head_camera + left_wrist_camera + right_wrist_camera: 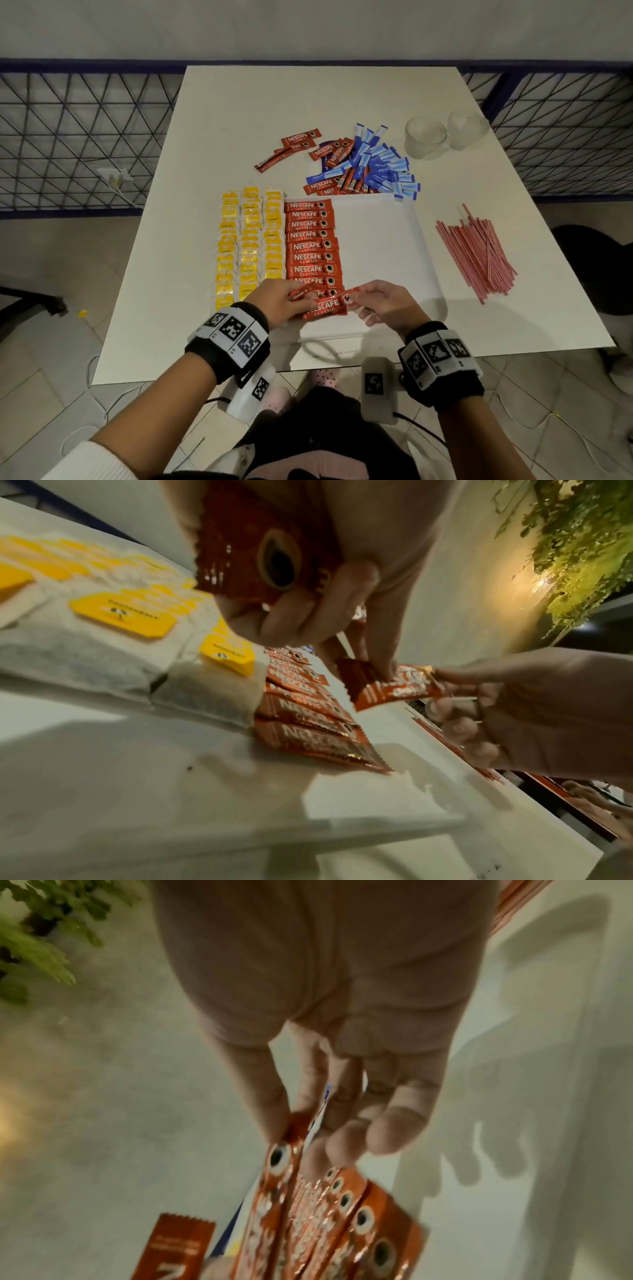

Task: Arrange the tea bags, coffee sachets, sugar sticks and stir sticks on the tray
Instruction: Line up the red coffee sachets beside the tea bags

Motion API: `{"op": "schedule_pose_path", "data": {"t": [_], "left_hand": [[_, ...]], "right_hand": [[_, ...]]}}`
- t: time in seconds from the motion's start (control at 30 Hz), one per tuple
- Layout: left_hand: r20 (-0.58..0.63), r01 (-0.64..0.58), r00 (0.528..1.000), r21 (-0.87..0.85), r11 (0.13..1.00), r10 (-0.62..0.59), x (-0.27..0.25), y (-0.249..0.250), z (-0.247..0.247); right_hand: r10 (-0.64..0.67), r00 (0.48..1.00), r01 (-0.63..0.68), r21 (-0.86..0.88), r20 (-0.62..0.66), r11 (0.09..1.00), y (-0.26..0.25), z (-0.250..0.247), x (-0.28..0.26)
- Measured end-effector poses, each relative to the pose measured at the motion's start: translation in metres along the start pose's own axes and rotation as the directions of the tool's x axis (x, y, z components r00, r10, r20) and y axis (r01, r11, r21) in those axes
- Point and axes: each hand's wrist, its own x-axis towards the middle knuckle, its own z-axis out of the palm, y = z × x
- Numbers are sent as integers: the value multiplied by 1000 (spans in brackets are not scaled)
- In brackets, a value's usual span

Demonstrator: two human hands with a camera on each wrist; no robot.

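On the white tray [380,240], yellow-tagged tea bags [250,240] lie in three columns at the left, with a column of red coffee sachets [311,246] beside them. Both hands are at the near end of that column. My left hand [301,298] grips one red sachet [253,561] against its palm, and its fingertips touch another sachet [394,688] held just above the tray. My right hand [356,298] pinches the right end of that sachet [284,1150] between thumb and forefinger. Blue sugar sticks [383,161] and pink stir sticks [476,253] lie on the table off the tray.
Loose red sachets [301,140] lie mixed with the sugar sticks behind the tray. Two glass cups [424,137] stand at the back right. The tray's right half is bare. A blue wire fence [85,137] borders the table [239,113] on both sides.
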Motion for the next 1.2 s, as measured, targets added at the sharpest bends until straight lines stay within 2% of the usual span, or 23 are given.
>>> {"op": "schedule_pose_path", "data": {"t": [0.1, 0.2, 0.33, 0.5, 0.6, 0.77, 0.9, 1.07, 1.2], "left_hand": [[29, 20, 999, 111, 994, -23, 0, -1, 3], [35, 19, 999, 302, 953, -31, -4, 1, 7], [30, -12, 1000, 448, 894, -2, -6, -3, 11], [28, -15, 1000, 480, 877, 2, -9, -8, 11], [30, 20, 999, 511, 859, -42, -10, -7, 11], [46, 66, 993, 564, 823, -111, -11, -6, 12], [32, 74, 993, 587, 806, -114, -11, -5, 14], [4, 82, 995, 559, 825, -102, -10, -4, 13], [-7, 72, 996, 580, 811, -84, -11, -3, 11]], "right_hand": [[56, 998, -49, -160, 38, 986, 7, -3, 1], [76, 997, -64, -298, 29, 953, 13, -2, 4], [83, 996, -75, -370, 8, 926, 15, 1, 8], [113, 994, -102, -445, -3, 890, 13, 7, 13], [132, 991, -115, -510, -3, 853, 11, 11, 14], [143, 989, -140, -426, -26, 894, 11, 13, 15], [150, 988, -147, -428, -26, 892, 12, 13, 18], [143, 989, -142, -444, -31, 884, 13, 12, 18], [144, 989, -136, -510, -23, 849, 10, 14, 19]]}}
